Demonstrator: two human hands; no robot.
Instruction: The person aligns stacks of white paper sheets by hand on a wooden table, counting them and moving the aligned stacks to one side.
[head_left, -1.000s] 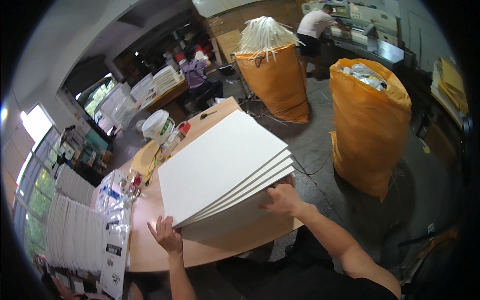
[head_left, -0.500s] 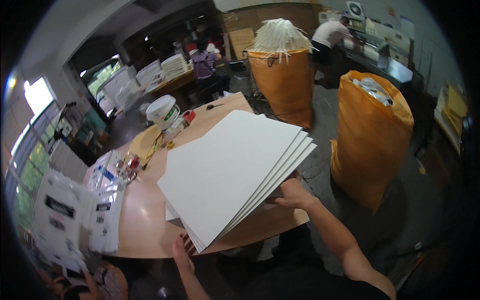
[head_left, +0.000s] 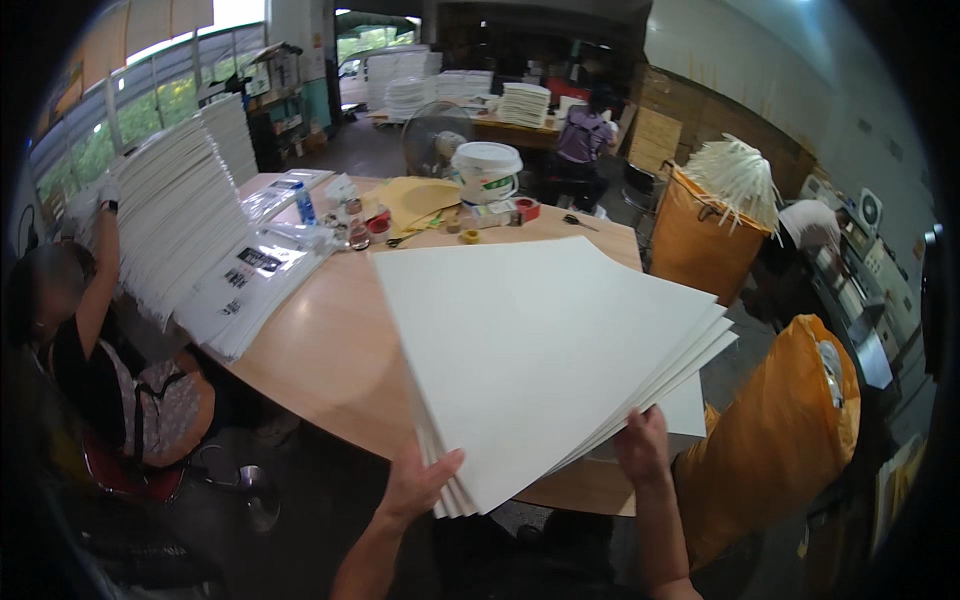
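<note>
A fanned stack of large white boards (head_left: 540, 340) is tilted over the near part of the wooden table (head_left: 320, 350). My left hand (head_left: 420, 482) grips its near left edge, thumb along the side and the other fingers partly hidden behind the boards. On the near right edge, my right hand (head_left: 645, 445) is closed, its fingertips partly tucked under the layers. Several board edges show stepped along the right side. Below them, another white sheet or stack (head_left: 683, 412) lies at the table's right edge, mostly covered.
Farther back on the table are a white bucket (head_left: 486, 170), scissors (head_left: 580, 222), tape rolls (head_left: 470, 237) and a water bottle (head_left: 304, 203). Plastic-wrapped packs (head_left: 255, 270) lie left, beside a seated person (head_left: 95, 320). Orange sacks (head_left: 775, 440) stand right.
My view has swung left, bringing the seated person and tall stacks further in. My left hand now grips the boards' edge with its thumb; the right remains at the right edge.
</note>
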